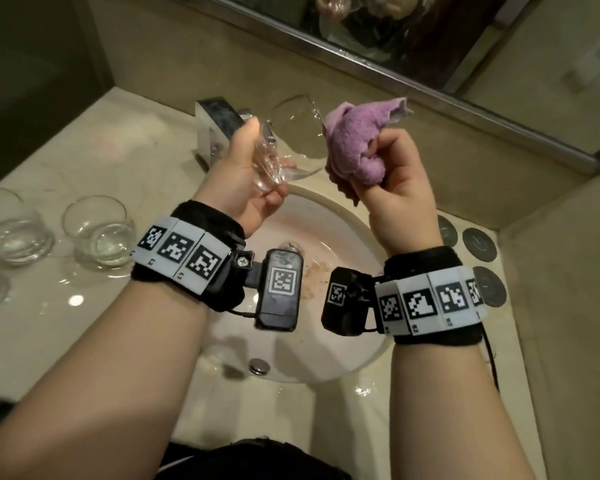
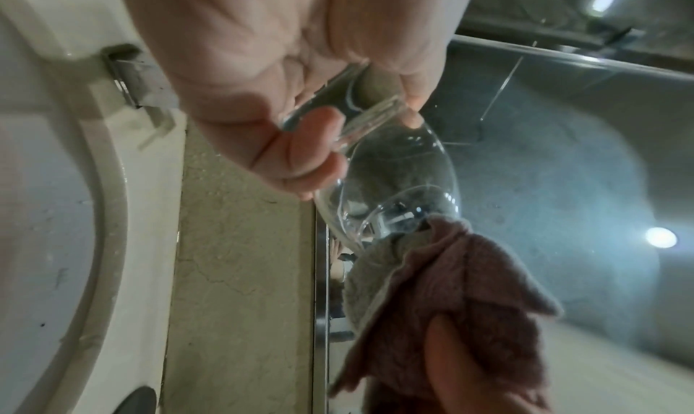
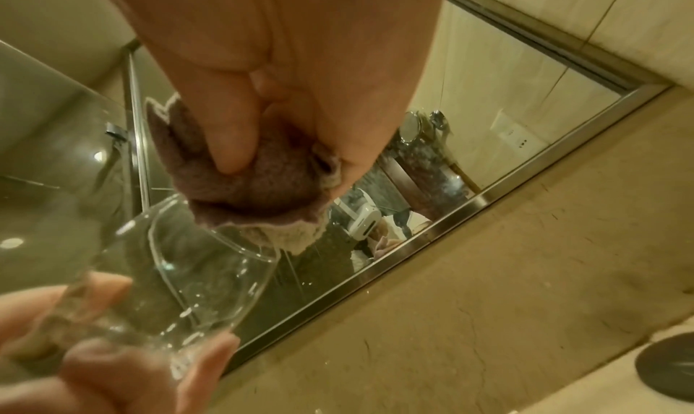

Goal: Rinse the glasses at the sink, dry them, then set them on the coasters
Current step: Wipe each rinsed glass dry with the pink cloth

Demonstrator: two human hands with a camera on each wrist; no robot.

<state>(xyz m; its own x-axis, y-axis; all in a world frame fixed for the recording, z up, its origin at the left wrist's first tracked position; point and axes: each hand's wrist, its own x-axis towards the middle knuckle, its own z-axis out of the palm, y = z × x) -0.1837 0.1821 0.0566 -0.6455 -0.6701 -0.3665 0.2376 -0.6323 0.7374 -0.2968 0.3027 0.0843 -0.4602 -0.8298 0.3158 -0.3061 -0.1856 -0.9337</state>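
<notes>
My left hand grips a clear stemless glass by its thick base, tilted so its mouth faces away, above the sink. In the left wrist view the glass points toward the mirror. My right hand clutches a bunched purple cloth just right of the rim; in the right wrist view the cloth touches the rim of the glass. Dark round coasters lie on the counter right of the basin.
Two more glasses stand on the wet marble counter at left, another at the far left edge. A chrome faucet sits behind the left hand. A mirror runs along the back wall. Walls close in on both sides.
</notes>
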